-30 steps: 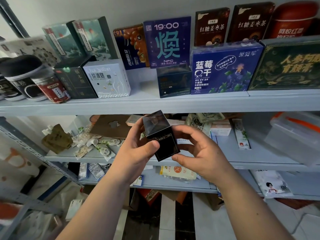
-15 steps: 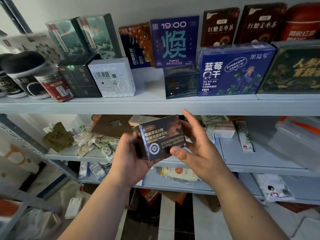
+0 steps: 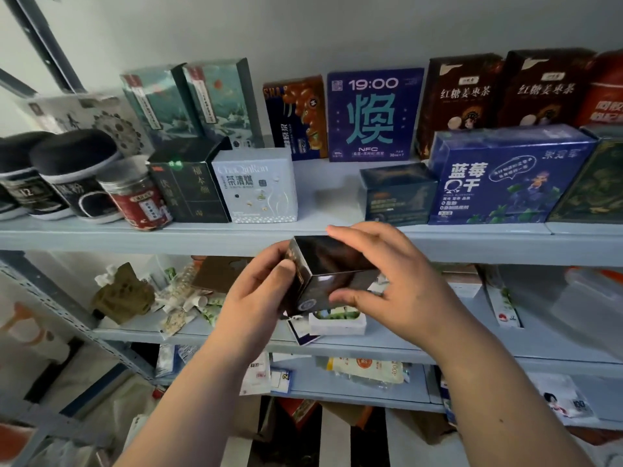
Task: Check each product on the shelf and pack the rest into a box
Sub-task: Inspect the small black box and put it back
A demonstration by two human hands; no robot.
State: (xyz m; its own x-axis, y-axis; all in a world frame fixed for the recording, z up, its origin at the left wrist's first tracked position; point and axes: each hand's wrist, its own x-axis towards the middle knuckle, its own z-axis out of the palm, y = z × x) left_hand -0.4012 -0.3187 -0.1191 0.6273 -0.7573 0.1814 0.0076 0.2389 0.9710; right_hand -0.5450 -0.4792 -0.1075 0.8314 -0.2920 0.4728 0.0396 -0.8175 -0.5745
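Observation:
A small glossy black box [image 3: 328, 273] is held in front of the top shelf's edge [image 3: 202, 239]. My left hand [image 3: 259, 298] grips its left end, thumb on the near face. My right hand [image 3: 397, 281] grips it from the right, fingers curled over its top and thumb under its lower front. A matching dark box [image 3: 397, 193] stands on the top shelf beside a blue blueberry box [image 3: 505, 176]. A gap lies between it and a white tea box [image 3: 259, 187].
The top shelf carries rows of boxes, dark-lidded tubs [image 3: 77, 173] and a red jar [image 3: 135, 197]. The middle shelf [image 3: 236, 335] holds loose sachets, a white box [image 3: 337, 321] and a clear plastic bin [image 3: 590, 308]. Lower down lie more packets and a striped floor.
The black box has been turned in my hands from its printed face to a plain dark side, and both hands have risen to the top shelf's edge. My right fingers have closed over it.

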